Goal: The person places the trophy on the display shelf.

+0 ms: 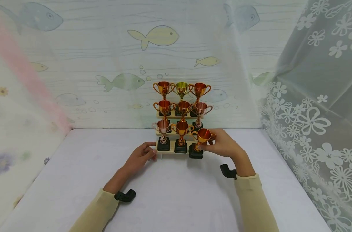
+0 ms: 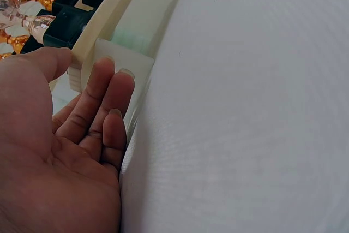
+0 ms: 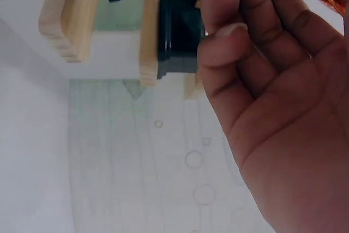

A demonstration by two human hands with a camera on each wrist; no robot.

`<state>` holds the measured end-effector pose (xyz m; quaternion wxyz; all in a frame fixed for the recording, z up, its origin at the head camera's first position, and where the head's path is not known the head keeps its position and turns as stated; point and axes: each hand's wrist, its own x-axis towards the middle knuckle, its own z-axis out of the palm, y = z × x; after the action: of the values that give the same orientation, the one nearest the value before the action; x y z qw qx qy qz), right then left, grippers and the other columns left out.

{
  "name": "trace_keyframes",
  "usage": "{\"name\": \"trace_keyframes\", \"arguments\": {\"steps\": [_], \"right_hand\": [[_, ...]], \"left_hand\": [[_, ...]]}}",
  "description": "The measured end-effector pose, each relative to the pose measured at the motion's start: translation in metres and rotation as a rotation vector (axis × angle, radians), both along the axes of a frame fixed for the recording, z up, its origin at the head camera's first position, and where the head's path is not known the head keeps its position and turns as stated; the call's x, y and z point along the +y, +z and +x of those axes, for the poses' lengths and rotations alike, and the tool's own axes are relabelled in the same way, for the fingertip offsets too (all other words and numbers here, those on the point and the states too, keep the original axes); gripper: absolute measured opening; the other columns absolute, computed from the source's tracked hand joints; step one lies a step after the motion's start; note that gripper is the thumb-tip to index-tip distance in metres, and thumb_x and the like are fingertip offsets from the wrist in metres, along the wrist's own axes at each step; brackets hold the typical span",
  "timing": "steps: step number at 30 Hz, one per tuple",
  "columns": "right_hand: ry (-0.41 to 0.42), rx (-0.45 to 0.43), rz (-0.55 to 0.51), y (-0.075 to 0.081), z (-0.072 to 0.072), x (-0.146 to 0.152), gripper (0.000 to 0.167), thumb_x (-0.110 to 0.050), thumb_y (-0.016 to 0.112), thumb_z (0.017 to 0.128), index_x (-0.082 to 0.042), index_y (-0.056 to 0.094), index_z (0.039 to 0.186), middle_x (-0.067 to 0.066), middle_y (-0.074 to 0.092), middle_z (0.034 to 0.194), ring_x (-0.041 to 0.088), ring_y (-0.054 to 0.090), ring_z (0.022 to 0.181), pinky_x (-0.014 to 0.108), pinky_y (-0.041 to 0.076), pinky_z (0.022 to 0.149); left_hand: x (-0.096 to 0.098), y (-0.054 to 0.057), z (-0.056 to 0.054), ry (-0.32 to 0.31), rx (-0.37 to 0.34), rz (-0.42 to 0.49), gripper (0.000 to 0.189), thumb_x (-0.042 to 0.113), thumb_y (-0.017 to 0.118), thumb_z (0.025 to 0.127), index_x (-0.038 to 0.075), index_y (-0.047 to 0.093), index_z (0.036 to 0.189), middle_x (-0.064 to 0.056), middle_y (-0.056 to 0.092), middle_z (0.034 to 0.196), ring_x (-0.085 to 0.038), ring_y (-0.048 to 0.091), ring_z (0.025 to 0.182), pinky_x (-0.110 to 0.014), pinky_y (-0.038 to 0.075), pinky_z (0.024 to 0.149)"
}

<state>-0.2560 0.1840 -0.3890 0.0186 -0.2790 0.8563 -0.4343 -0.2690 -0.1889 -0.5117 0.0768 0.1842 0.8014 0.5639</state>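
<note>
A tiered stand of pale wooden shelves (image 1: 171,150) holds rows of small trophies on black square bases. My right hand (image 1: 223,143) pinches a copper-orange trophy (image 1: 204,135) low on its stem. Its black base (image 1: 196,151) hangs slightly tilted at the front right of the lowest shelf; whether it touches the shelf I cannot tell. My left hand (image 1: 141,158) holds the left end of that shelf, thumb (image 2: 57,61) at the wood and fingers (image 2: 117,94) by the white support (image 2: 142,61). Beside the held trophy are a gold-orange trophy (image 1: 183,128) and a pink one (image 1: 163,126).
Two higher shelves carry more trophies, among them a yellow-green one (image 1: 182,89) and a pink one (image 1: 201,109). A white cloth table (image 1: 176,193) lies in front. Behind hangs a fish-patterned curtain (image 1: 106,58), with a floral sheer curtain (image 1: 318,112) at the right.
</note>
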Motion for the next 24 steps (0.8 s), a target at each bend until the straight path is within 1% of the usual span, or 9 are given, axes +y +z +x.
{"name": "trace_keyframes", "arguments": {"steps": [4, 7, 14, 20, 24], "right_hand": [[-0.087, 0.012, 0.02, -0.001, -0.002, 0.001, 0.027, -0.01, 0.088, 0.086, -0.003, 0.077, 0.111, 0.004, 0.077, 0.099, 0.02, 0.066, 0.086, 0.045, 0.056, 0.08], [-0.12, 0.018, 0.015, -0.003, -0.004, 0.001, 0.023, -0.009, 0.087, 0.087, -0.004, 0.078, 0.107, 0.004, 0.076, 0.096, 0.021, 0.066, 0.084, 0.043, 0.056, 0.078], [-0.146, -0.001, 0.017, -0.008, -0.007, 0.001, 0.024, -0.008, 0.086, 0.087, -0.003, 0.076, 0.108, 0.005, 0.074, 0.093, 0.021, 0.066, 0.081, 0.04, 0.056, 0.077], [-0.173, -0.007, 0.029, -0.013, -0.01, -0.001, 0.018, -0.011, 0.085, 0.088, -0.005, 0.077, 0.103, 0.003, 0.071, 0.084, 0.021, 0.063, 0.075, 0.035, 0.051, 0.068], [-0.169, -0.015, 0.012, -0.016, -0.011, -0.004, 0.02, -0.011, 0.084, 0.088, -0.004, 0.077, 0.106, 0.004, 0.071, 0.084, 0.021, 0.062, 0.074, 0.033, 0.05, 0.066]], "left_hand": [[0.0, 0.0, 0.0, 0.004, -0.008, 0.0, 0.047, 0.025, 0.06, 0.11, 0.004, 0.049, 0.151, -0.013, 0.074, 0.1, -0.027, 0.071, 0.095, -0.034, 0.055, 0.089], [0.001, 0.002, 0.0, 0.007, -0.011, -0.001, 0.046, 0.025, 0.059, 0.111, 0.005, 0.05, 0.151, -0.012, 0.074, 0.099, -0.026, 0.071, 0.095, -0.033, 0.055, 0.088], [0.001, 0.004, 0.002, 0.004, -0.011, 0.009, 0.045, 0.023, 0.059, 0.111, 0.006, 0.05, 0.151, -0.013, 0.074, 0.101, -0.026, 0.071, 0.094, -0.032, 0.056, 0.088], [0.001, 0.002, 0.0, 0.006, -0.018, 0.01, 0.045, 0.024, 0.059, 0.111, 0.005, 0.05, 0.151, -0.014, 0.074, 0.102, -0.026, 0.071, 0.095, -0.032, 0.056, 0.087], [0.002, 0.002, -0.001, 0.009, -0.018, 0.007, 0.045, 0.024, 0.059, 0.111, 0.005, 0.05, 0.151, -0.014, 0.074, 0.102, -0.027, 0.071, 0.096, -0.033, 0.056, 0.088]]}}
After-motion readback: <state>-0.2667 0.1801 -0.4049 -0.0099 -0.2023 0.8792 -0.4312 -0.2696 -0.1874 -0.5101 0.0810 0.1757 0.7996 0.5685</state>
